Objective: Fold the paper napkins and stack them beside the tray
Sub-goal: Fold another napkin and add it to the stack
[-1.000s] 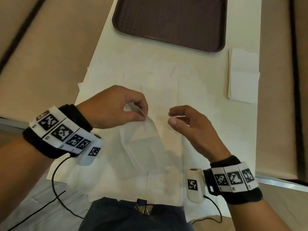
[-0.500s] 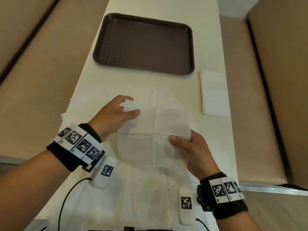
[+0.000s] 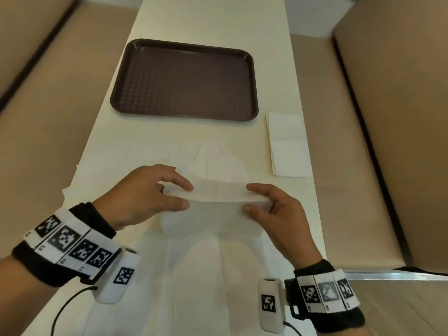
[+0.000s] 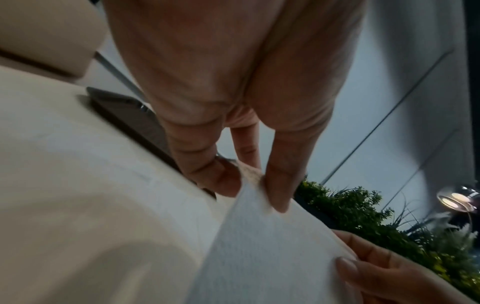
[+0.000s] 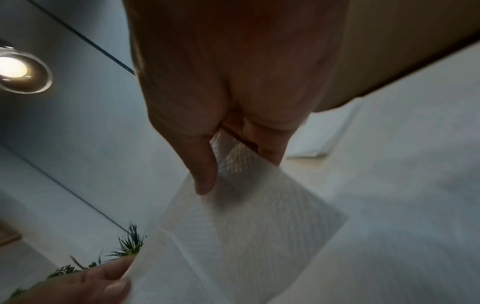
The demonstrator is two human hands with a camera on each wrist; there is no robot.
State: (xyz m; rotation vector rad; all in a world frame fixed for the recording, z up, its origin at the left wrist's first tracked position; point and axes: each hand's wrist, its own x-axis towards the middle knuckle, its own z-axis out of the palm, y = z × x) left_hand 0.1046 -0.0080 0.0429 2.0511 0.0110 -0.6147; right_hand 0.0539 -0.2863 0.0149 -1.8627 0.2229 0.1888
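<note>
Plant [image 4: 363, 216] in wrist views only

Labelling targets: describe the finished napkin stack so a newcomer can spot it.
Start at the brown tray on the long cream table. Just off its near right corner lies the folded stack, a neat narrow white rectangle. Unlike the loose unfolded napkins spread nearer the person, it is compact and square-edged.

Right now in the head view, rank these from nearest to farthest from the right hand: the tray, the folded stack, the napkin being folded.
1. Napkin: pinched at its right end by the right hand, with the left hand on the other end.
2. Folded stack: on the table, ahead and slightly right, beside the tray's near right corner.
3. Tray: farther up the table, ahead and left.
</note>
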